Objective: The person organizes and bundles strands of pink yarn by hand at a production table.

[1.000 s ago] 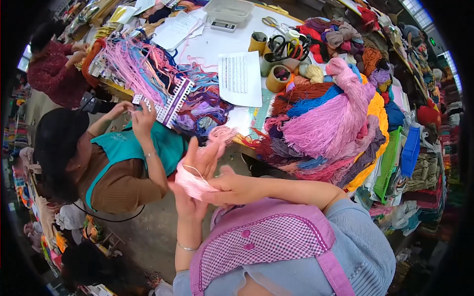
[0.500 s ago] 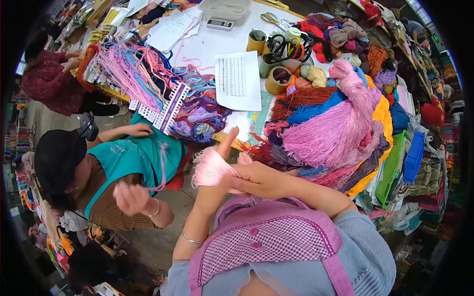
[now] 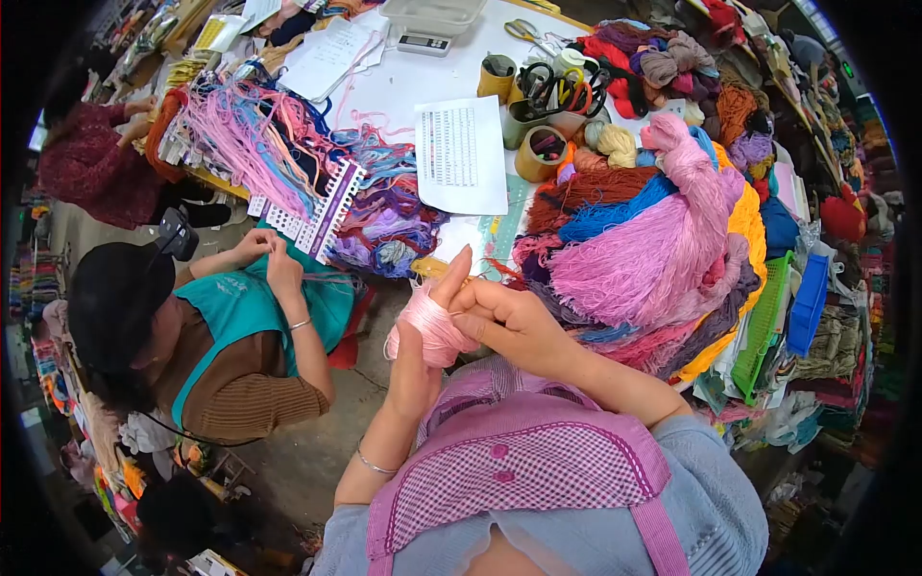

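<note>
A bundle of light pink thread [image 3: 432,329] is wound around my left hand [image 3: 411,376], between its thumb and upright fingers. The far side of that hand is covered by the wraps. My right hand [image 3: 511,324] touches the bundle's right side, with thumb and forefinger pinched together at the thread. Just beyond my hands, a large pink-mauve skein [image 3: 643,254] lies on a heap of coloured yarn at the table's right.
A printed chart [image 3: 461,158] lies on the white table, near cups of scissors [image 3: 547,94]. At left, a co-worker in a teal apron [image 3: 240,317] sits beside punched thread cards [image 3: 322,216]. Green and blue baskets [image 3: 809,305] stand at right.
My right hand has moved from the base of my left hand up to its fingers, and the wound thread has turned into fuller view. The co-worker's hands have come together.
</note>
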Motion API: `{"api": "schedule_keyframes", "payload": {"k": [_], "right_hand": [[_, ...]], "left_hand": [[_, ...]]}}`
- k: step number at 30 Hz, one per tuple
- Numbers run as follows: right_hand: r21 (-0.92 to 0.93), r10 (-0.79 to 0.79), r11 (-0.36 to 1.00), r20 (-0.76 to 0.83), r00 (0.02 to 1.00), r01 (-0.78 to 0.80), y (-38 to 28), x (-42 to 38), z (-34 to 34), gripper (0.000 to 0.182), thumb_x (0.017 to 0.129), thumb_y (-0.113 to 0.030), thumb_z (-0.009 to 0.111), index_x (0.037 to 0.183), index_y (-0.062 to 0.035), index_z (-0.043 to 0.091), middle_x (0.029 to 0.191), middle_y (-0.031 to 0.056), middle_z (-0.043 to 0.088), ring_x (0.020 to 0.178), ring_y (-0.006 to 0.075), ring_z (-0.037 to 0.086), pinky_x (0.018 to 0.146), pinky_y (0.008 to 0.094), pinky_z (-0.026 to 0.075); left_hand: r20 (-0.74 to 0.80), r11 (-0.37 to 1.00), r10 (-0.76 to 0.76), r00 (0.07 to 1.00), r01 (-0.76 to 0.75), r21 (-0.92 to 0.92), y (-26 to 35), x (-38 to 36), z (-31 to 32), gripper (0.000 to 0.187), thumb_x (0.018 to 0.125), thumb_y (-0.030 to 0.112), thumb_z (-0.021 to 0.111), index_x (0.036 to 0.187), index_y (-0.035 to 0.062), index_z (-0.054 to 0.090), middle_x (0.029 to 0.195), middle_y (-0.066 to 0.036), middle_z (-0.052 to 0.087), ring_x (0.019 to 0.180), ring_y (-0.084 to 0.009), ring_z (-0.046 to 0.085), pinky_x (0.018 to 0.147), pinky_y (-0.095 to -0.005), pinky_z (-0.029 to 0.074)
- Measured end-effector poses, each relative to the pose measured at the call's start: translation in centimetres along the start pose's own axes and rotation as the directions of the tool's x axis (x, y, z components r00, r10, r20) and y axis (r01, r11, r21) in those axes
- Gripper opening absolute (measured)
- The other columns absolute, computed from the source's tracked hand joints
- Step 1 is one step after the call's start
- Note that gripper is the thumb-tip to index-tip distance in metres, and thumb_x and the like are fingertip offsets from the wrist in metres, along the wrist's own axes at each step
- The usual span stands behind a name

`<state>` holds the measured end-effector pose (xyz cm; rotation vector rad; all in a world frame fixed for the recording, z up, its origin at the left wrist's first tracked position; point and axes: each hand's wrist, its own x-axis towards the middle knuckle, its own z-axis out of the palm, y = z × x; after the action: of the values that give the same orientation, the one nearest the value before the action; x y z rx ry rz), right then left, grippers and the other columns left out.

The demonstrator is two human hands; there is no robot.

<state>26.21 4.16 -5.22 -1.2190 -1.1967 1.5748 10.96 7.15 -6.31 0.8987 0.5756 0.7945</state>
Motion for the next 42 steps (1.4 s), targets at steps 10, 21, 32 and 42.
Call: {"api": "schedule_keyframes", "payload": {"k": [10,21,32,42], "right_hand": [[0.123,-0.11,0.985,-0.069,0.991,0.118,0.8,0.6,-1.0,0.014,0.089,-0.013,0.062,0.087,0.0004,0.064,0.088,0.0015,0.065,0.077,0.0071,0.056,0.071,0.0221,0.046],[-0.091,-0.222,0.973,-0.109,0.969,0.213,1.1,0.9,-0.7,0.012,0.083,-0.011,0.067,0.088,-0.0002,0.067,0.082,0.0047,0.063,0.073,0.0122,0.057,0.068,0.0263,0.045],[0.132,0.013,0.991,0.018,1.0,-0.015,-1.0,-0.8,1.6,0.015,0.089,-0.01,0.063,0.099,0.0019,0.063,0.089,0.0025,0.062,0.084,0.0063,0.058,0.073,0.0215,0.045],[0.053,-0.198,0.978,-0.1,0.975,0.203,-0.8,-2.5,3.6,0.014,0.081,-0.01,0.068,0.086,0.003,0.067,0.08,-0.0003,0.057,0.075,0.007,0.051,0.068,0.0229,0.04]], "left_hand": [[-0.208,0.948,-0.098,0.973,0.155,0.278,0.3,-0.4,-1.1,0.046,0.095,0.029,0.051,0.125,-0.0063,0.052,0.126,-0.015,0.056,0.112,-0.0206,0.056,0.098,-0.0333,0.041],[-0.143,0.98,-0.058,0.988,0.028,-0.199,1.1,0.0,0.4,0.064,0.102,0.044,0.023,0.127,-0.0085,0.049,0.134,-0.018,0.05,0.121,-0.023,0.05,0.104,-0.0346,0.036],[-0.129,0.996,-0.046,0.991,0.036,-0.08,2.5,-2.9,0.3,0.043,0.099,0.023,0.036,0.126,-0.0043,0.053,0.14,-0.015,0.046,0.118,-0.0181,0.051,0.093,-0.0288,0.041],[-0.349,0.995,-0.003,0.937,-0.032,-0.094,2.9,-6.0,-0.3,0.02,0.09,0.008,0.059,0.104,-0.0043,0.065,0.096,-0.007,0.068,0.082,-0.0134,0.066,0.071,-0.0245,0.052]]}}
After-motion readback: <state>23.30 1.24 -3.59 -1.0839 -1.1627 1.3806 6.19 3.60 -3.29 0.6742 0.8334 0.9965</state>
